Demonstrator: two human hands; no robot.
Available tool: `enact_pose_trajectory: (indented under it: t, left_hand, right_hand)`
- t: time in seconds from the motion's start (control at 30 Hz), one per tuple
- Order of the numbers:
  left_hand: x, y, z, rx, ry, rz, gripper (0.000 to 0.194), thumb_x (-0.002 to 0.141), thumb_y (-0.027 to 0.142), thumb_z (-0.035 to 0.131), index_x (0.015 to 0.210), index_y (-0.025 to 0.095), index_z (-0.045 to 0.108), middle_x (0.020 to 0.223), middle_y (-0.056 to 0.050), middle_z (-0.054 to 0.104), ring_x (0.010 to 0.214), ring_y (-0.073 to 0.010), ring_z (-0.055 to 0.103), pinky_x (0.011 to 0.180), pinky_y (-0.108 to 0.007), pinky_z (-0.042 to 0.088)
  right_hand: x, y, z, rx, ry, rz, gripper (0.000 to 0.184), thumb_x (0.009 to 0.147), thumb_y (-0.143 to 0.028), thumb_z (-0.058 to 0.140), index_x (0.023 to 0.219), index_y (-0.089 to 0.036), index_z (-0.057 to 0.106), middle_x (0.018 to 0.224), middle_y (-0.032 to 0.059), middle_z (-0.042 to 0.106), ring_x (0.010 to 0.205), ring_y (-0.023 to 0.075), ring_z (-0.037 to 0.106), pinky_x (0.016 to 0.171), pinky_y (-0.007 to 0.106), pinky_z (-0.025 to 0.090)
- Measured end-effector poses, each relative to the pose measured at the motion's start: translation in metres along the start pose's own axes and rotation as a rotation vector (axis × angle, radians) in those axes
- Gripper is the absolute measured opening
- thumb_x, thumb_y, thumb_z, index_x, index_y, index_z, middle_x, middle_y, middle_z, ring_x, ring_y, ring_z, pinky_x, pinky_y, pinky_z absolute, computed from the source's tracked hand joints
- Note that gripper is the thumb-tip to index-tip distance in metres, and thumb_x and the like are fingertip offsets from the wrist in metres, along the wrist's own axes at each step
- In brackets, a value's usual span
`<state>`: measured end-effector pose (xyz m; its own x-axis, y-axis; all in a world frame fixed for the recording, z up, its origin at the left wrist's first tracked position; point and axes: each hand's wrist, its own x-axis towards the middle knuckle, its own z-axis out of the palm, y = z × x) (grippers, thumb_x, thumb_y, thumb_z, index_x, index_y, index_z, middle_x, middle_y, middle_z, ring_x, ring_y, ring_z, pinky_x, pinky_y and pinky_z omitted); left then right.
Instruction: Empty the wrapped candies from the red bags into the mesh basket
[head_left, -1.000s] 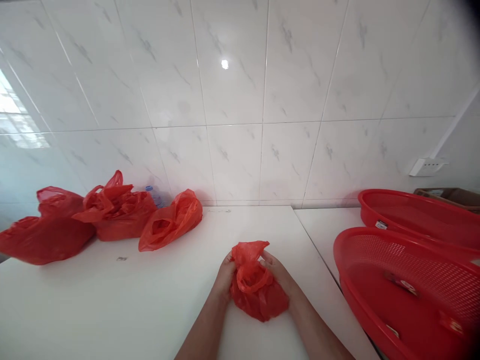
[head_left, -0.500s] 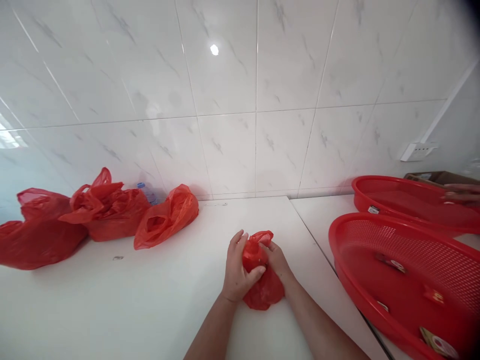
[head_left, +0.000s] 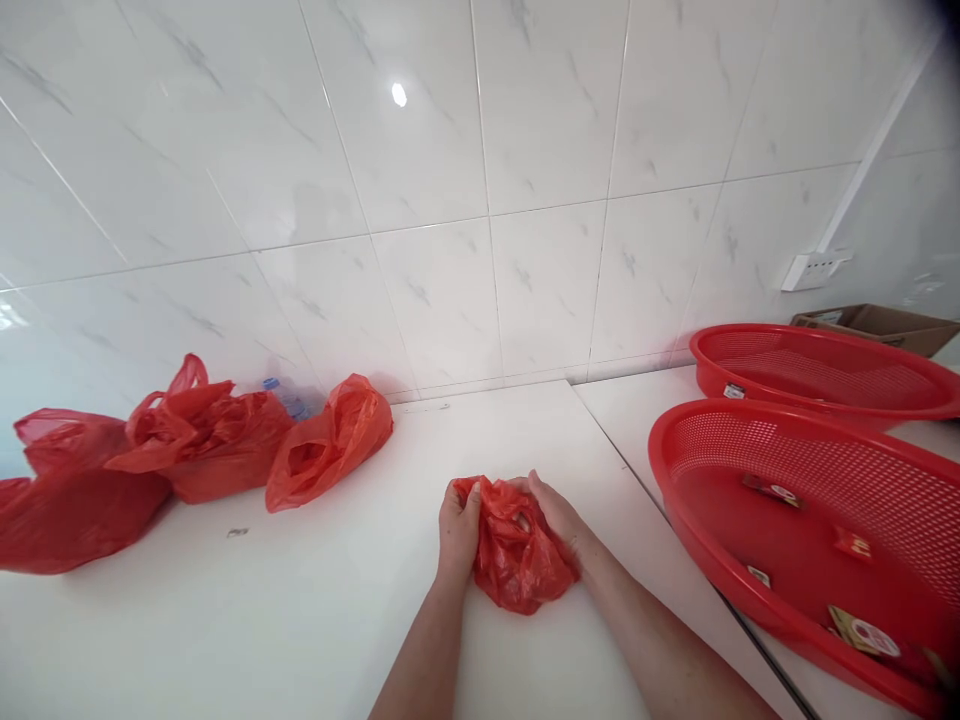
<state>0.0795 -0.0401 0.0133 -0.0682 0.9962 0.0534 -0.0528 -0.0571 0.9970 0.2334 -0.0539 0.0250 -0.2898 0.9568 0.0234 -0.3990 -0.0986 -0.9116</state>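
A crumpled red plastic bag (head_left: 521,560) sits on the white table in front of me, its mouth loosely gathered at the top. My left hand (head_left: 459,525) grips the bag's left edge, thumb on the near side. Against the right side of the bag, my right hand (head_left: 553,515) is closed around the film, with its fingertips partly hidden behind it. Something pale shows through the bag's opening, too small to name.
Several red plastic bags (head_left: 225,450) stand at the left by the tiled wall, with a clear bottle (head_left: 291,400) behind. To the right are a large red basket (head_left: 697,540) holding small packets, another red basket (head_left: 712,375) and a cardboard box (head_left: 930,335).
The bag, earlier drawn tight around something between my hands, is now looser and its mouth wider. Both hands have shifted to its upper edges. Another person's hand has left the far basket.
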Motion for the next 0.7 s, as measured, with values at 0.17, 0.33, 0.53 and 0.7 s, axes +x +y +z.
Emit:
enact_pose_trajectory:
  t: [0.17, 0.33, 0.53, 0.7]
  left_hand:
    - [-0.004, 0.006, 0.000, -0.097, -0.162, -0.028, 0.049, 0.082, 0.049, 0.054, 0.124, 0.024, 0.045, 0.118, -0.010, 0.060, 0.098, -0.0194, 0.061, 0.086, -0.034, 0.046]
    - [-0.003, 0.007, 0.000, -0.078, -0.249, -0.044, 0.045, 0.083, 0.050, 0.052, 0.113, 0.018, 0.058, 0.103, -0.010, 0.066, 0.092, -0.0214, 0.062, 0.083, -0.034, 0.047]
    - [0.001, 0.004, -0.002, -0.085, -0.215, -0.038, 0.044, 0.083, 0.050, 0.052, 0.110, 0.016, 0.061, 0.090, -0.008, 0.068, 0.086, -0.0208, 0.063, 0.079, -0.034, 0.049]
    - [0.000, 0.005, -0.001, -0.097, -0.193, -0.031, 0.039, 0.081, 0.047, 0.056, 0.104, 0.017, 0.063, 0.094, -0.008, 0.067, 0.088, -0.0201, 0.062, 0.081, -0.033, 0.048]
  right_hand:
    - [0.001, 0.001, -0.001, 0.012, -0.046, 0.029, 0.022, 0.073, -0.037, 0.069, 0.073, -0.018, 0.058, 0.067, -0.0015, 0.056, 0.059, 0.0107, 0.050, 0.060, 0.025, 0.041]
    - [0.006, 0.004, -0.010, -0.075, -0.017, 0.004, 0.033, 0.069, -0.027, 0.072, 0.099, -0.024, 0.057, 0.085, -0.0018, 0.059, 0.068, 0.0118, 0.056, 0.065, 0.027, 0.045]
    - [0.002, -0.004, -0.016, -0.149, -0.101, 0.040, 0.048, 0.067, -0.029, 0.072, 0.110, -0.025, 0.052, 0.095, 0.0010, 0.059, 0.075, 0.0153, 0.060, 0.070, 0.031, 0.048]
    - [0.004, -0.002, -0.009, -0.442, 0.084, -0.029, 0.030, 0.066, -0.021, 0.065, 0.095, -0.024, 0.059, 0.081, -0.0008, 0.063, 0.069, 0.0158, 0.058, 0.064, 0.029, 0.045]
